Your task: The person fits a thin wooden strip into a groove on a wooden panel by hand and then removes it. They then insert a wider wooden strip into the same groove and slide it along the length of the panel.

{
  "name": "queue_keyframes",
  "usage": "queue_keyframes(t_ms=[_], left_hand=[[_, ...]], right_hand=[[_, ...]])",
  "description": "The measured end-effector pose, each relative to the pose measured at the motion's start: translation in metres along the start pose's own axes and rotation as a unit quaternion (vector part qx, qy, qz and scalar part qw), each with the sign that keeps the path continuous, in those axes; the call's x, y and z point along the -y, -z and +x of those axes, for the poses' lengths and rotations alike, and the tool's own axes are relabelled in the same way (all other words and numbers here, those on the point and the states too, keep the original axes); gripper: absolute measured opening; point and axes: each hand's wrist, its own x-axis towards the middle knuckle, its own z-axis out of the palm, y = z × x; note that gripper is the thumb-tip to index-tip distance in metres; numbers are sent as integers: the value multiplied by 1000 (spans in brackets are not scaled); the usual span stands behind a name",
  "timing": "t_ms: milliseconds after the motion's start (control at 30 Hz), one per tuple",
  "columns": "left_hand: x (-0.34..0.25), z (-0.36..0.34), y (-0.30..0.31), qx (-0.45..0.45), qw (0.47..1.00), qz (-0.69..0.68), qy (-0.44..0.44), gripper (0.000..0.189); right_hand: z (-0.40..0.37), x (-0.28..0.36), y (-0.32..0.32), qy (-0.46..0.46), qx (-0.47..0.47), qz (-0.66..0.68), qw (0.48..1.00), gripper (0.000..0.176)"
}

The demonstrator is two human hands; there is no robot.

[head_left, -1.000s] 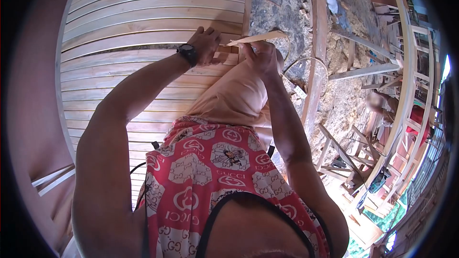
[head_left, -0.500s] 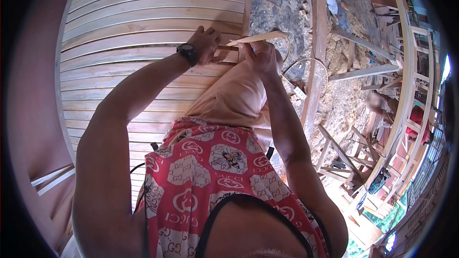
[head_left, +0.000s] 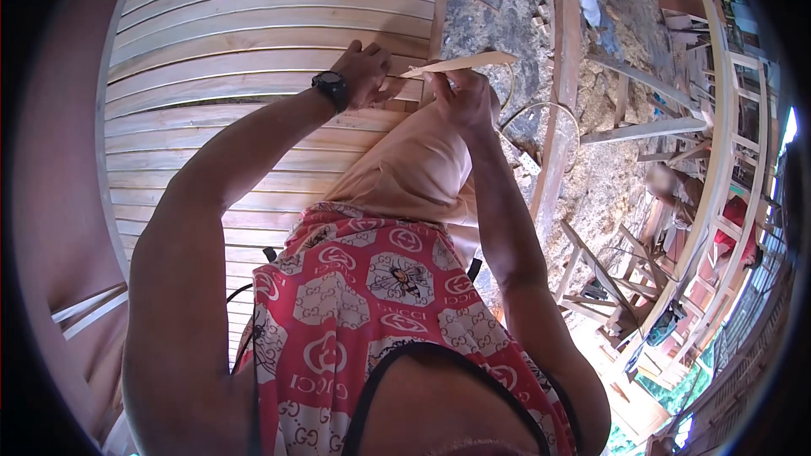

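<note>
My right hand (head_left: 465,100) grips a thin, flat piece of wood (head_left: 473,62) that tapers to a point on its left. Its fingers are pressed against the underside, above my knee. My left hand (head_left: 365,74), with a black watch on the wrist, rests at the slatted wooden panel (head_left: 279,59), close to the strip's tapered end. The left fingers are bent, and whether they hold anything is hidden. A dark gap runs between two slats to the left of that hand.
A long timber beam (head_left: 561,76) lies to the right over dusty ground with a cable (head_left: 549,105) beside it. Wooden frames (head_left: 646,129) stand farther right. Another person (head_left: 686,196) is near them. A white animal (head_left: 585,3) lies at the top.
The thin wood piece has shifted slightly to the right and up with my right hand. The dark gap between the slats looks wider. My left hand has barely moved.
</note>
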Motion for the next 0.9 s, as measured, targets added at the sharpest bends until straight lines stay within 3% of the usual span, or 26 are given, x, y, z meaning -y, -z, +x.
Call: queue_keyframes(t_ms=[167, 367, 467, 533, 633, 700, 767, 867, 900], left_hand=[[-4, -1, 6, 32, 999, 5, 7, 48], [-10, -5, -1, -27, 999, 5, 18, 44], [-20, -11, -6, -100, 994, -22, 46, 39], [-27, -18, -7, -162, 984, -32, 72, 25], [-38, -26, -9, -91, 992, -24, 88, 22], [-40, -30, -15, -107, 991, -5, 81, 23], [-38, -33, -20, -122, 989, 17, 77, 26], [-34, -34, -11, -69, 994, -11, 79, 35], [-32, -36, -6, -28, 997, -22, 72, 48]], right_hand=[[0, -7, -3, 27, 0, 20, 999, 17], [0, -8, -2, 20, 10, 32, 999, 28], [1, -3, 3, 6, 13, 40, 999, 29], [4, 1, 6, -3, 13, 50, 999, 28], [4, 5, 14, -28, 51, 21, 998, 24], [6, 7, 18, 12, 68, -58, 996, 16], [7, 18, 27, -4, 38, -31, 999, 14], [7, 35, 41, -9, -7, 26, 1000, 13], [3, 41, 44, 0, -3, 20, 1000, 11]])
